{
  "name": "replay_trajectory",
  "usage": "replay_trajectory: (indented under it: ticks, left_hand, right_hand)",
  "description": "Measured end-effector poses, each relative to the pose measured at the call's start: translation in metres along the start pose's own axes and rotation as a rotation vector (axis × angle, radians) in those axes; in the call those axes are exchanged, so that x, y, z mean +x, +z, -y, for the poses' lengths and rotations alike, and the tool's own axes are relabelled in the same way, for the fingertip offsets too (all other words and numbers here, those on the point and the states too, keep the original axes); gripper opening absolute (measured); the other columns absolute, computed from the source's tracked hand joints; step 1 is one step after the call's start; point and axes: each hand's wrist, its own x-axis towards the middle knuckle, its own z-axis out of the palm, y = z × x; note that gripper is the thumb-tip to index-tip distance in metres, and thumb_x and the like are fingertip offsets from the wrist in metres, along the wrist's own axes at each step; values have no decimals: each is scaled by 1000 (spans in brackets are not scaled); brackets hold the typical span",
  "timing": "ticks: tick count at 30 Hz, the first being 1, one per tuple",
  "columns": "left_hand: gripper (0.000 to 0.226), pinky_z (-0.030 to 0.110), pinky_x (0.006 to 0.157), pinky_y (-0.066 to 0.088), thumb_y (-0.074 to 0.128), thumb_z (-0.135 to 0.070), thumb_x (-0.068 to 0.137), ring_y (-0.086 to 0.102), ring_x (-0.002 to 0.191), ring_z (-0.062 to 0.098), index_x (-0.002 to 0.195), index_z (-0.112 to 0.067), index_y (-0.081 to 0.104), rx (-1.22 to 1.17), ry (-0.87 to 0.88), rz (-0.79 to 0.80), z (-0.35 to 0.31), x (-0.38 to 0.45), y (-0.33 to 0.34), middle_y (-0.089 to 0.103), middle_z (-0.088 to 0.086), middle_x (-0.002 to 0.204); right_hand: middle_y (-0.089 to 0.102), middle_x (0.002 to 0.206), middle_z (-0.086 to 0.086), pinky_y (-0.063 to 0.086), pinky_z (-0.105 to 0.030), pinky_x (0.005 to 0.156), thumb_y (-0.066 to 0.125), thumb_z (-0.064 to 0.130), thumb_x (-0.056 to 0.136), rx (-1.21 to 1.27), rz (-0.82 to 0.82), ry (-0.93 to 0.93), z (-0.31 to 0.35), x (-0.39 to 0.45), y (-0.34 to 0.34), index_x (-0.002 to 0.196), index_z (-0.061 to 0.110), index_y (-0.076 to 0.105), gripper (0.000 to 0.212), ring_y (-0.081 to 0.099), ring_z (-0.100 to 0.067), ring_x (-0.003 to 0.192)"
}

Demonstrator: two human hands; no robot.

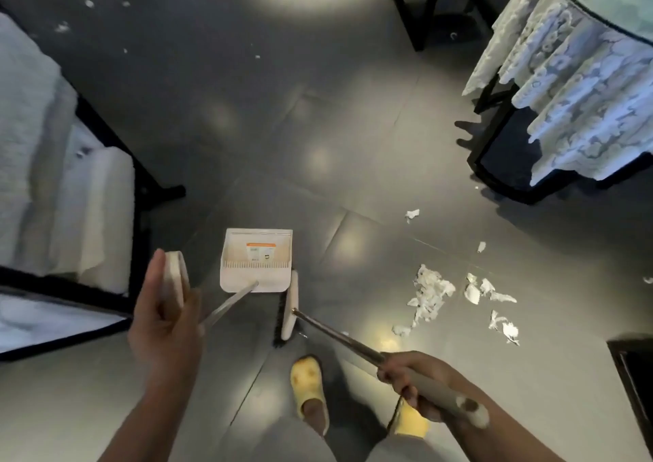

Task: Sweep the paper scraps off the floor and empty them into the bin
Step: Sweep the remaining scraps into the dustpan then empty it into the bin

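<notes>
A white long-handled dustpan (255, 259) stands on the dark tiled floor in front of me. My left hand (163, 316) grips the pale top of its handle. My right hand (410, 380) grips the metal broom handle. The white broom head (290, 305) with dark bristles sits on the floor right beside the dustpan. A pile of torn white paper scraps (429, 294) lies to the right of the broom, with more scraps (489, 292) farther right. A few small scraps (88, 3) lie far off at the top left. No bin is in view.
A white-cushioned chair with a black frame (70, 193) stands at the left. A table with a lace cloth (572, 83) stands at the upper right, another dark chair frame (420, 9) behind it. A dark object (636, 384) is at the right edge. My feet wear yellow slippers (307, 377).
</notes>
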Motion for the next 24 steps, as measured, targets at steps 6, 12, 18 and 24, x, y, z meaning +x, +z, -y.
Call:
replay_trajectory:
  ticks: [6,12,18,24]
  left_hand:
    - [67,83,90,34,63,-29,82,50,123,56,138,-58,41,40,-139,-222,13,-52,-6,56,15,140]
    - [70,73,93,43,62,-18,87,55,120,51,136,-63,40,-64,-216,-287,6,-118,41,58,22,135]
    - [76,14,55,50,59,-8,88,66,102,35,135,-65,39,-206,-235,-268,5,-141,78,61,13,133]
    - [70,31,76,59,63,-11,83,66,100,29,125,-64,49,-152,-115,-357,-9,-144,97,56,-6,140]
  right_hand:
    - [54,41,-12,42,-22,26,53,-3,87,-218,-51,111,10,-17,-48,68,-3,57,19,55,-23,28]
    - [50,55,-4,29,-15,32,56,1,85,-477,-427,-93,9,-98,-117,81,8,52,10,42,-9,33]
    - [48,63,-13,29,-16,38,63,-6,64,-443,-614,-284,8,-163,-174,83,6,57,23,40,-16,37]
    - [53,62,-11,30,-14,33,62,-9,74,-375,-567,-309,9,-187,-191,85,5,58,18,45,-15,36]
